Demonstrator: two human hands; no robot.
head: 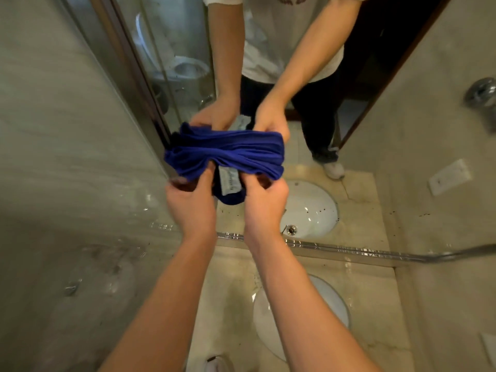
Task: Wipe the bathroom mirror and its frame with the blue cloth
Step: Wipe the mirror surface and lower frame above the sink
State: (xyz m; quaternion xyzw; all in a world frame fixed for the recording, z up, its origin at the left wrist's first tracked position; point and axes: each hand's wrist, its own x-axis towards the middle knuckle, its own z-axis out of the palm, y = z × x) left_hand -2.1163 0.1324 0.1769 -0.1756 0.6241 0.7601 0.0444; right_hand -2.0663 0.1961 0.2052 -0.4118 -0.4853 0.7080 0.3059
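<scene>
The blue cloth [225, 154] is bunched into a thick wad, held up right at the mirror [375, 130], its reflection meeting it along the top. Both hands grip it from below: left hand [190, 202] curled round the left end, right hand [265, 202] pinching the right end, a white care label [229, 181] hanging between them. I'd say they are gathering it into a firm pad so it presses flat on the glass. Below, the mirror's shiny bottom frame [349, 251] runs above the bench [375, 304] and its sink [322, 304].

The print on the cloth's tag [229, 181] is too blurred to read
</scene>
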